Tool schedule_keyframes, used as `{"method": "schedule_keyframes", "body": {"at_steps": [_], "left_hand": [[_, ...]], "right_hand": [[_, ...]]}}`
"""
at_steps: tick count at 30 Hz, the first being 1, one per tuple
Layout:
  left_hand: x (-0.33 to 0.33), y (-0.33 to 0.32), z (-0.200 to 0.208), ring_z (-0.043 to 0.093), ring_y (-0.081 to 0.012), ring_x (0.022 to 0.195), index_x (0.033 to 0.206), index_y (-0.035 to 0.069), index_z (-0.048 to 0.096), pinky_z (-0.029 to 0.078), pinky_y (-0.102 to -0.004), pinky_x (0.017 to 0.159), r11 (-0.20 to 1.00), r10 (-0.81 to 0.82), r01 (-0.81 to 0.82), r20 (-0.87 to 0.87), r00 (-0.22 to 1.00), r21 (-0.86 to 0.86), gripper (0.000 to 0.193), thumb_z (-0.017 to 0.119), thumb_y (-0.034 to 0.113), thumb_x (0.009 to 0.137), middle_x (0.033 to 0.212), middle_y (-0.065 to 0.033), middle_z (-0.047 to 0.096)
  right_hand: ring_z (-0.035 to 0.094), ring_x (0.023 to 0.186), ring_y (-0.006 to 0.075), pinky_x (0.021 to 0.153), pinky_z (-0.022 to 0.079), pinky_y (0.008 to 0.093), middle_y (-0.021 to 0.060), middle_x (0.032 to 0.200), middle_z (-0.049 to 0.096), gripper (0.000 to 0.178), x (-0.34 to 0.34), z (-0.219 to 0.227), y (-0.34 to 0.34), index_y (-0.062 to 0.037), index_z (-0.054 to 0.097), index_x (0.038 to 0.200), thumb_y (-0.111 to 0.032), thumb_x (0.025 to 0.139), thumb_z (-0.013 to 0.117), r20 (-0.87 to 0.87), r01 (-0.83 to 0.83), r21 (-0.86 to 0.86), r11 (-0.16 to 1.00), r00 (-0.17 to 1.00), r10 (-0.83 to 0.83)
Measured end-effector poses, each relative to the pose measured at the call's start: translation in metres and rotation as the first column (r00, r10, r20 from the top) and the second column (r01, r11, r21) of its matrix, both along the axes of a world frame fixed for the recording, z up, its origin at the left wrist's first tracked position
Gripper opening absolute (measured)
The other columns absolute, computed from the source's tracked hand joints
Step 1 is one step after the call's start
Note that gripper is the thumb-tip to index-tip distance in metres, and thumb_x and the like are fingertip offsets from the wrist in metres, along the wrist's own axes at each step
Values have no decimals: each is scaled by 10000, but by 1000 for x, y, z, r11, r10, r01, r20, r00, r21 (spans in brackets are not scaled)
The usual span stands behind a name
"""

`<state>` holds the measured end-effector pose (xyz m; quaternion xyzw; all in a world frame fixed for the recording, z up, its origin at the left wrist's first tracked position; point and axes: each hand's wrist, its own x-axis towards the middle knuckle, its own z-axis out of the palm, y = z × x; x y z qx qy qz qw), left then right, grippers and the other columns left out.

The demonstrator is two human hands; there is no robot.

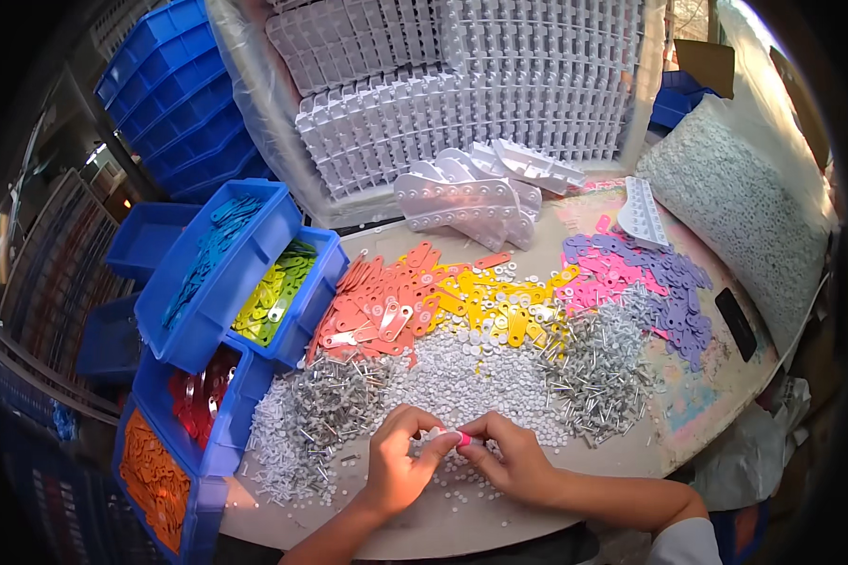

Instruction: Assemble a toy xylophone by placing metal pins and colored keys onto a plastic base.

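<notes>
Near the front of the table my two hands meet, fingertips pinched together. A small pink plastic tab (465,440) shows between them, with something white beside it at the left fingertips. My left hand (400,463) is closed on a small white piece, mostly hidden by the fingers. My right hand (516,461) pinches the pink tab between thumb and finger. Just beyond them spreads a heap of small white plastic rings (471,377). Piles of metal pins lie to the left (334,400) and right (598,377) of it.
Behind lie coral tabs (377,306), yellow tabs (513,311), pink tabs (608,273) and purple tabs (674,292). White perforated plastic parts (466,202) stand before a big stack. Blue bins (207,330) crowd the left; a black phone-like object (736,325) and bulging sack (735,207) are right.
</notes>
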<state>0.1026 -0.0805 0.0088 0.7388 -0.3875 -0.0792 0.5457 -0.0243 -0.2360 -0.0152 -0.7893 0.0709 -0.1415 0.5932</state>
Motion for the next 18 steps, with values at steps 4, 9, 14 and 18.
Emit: {"method": "schedule_keyframes", "body": {"at_steps": [4,9,14,18], "left_hand": [[8,8,2,569,-299,618,808,5,691,419,-412,583,985,-34,-10,248,968,172,155,725,91,932,696,-126,605],[0,-3,19,607,-176,649,1087,30,707,481,-324,588,999,-4,3,16,1000,39,198,783,137,939,791,-75,652],[1,4,6,600,-81,747,1098,18,697,465,-242,627,989,-150,149,-56,987,-21,223,811,85,918,965,-36,726],[10,12,1,565,-77,696,1088,19,708,452,-252,604,972,-130,138,-53,990,191,228,800,173,947,876,-30,701]], "right_hand": [[695,878,227,786,562,340,131,991,678,220,0,1,3,-3,663,1138,-78,953,756,111,17,-213,977,994,7],[689,867,220,778,551,337,125,970,676,220,3,4,-2,-12,666,1122,-47,927,763,194,87,-221,971,980,-44],[690,880,275,765,558,363,135,974,667,235,4,10,-2,-10,672,1093,-39,894,792,107,138,-101,985,986,-127],[690,881,263,761,554,355,127,965,668,236,5,8,-2,-16,673,1089,-35,889,797,167,122,-176,977,982,-93]]}}
